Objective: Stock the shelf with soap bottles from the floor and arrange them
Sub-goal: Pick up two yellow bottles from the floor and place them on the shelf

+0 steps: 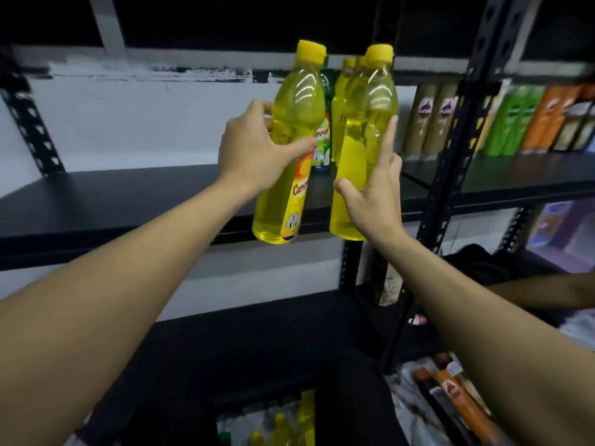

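My left hand [251, 152] grips a yellow soap bottle [296, 107] with an orange label around its middle, tilted, its base over the front edge of the black shelf [128, 194]. My right hand [375, 188] holds a second yellow bottle [373, 101] from the right side, thumb under its lower body and fingers stretched up its side. Behind them on the shelf stand a green-capped bottle [323, 136] and more yellow bottles [346, 85]. Several yellow bottles in plastic wrap [283, 426] lie on the floor below.
A black metal upright [457, 140] separates this bay from a neighbouring shelf holding beige bottles [431, 117] and green and orange packs [528, 117]. An orange bottle [457, 400] lies on the floor at right. Another person's arm [547, 291] reaches in from the right.
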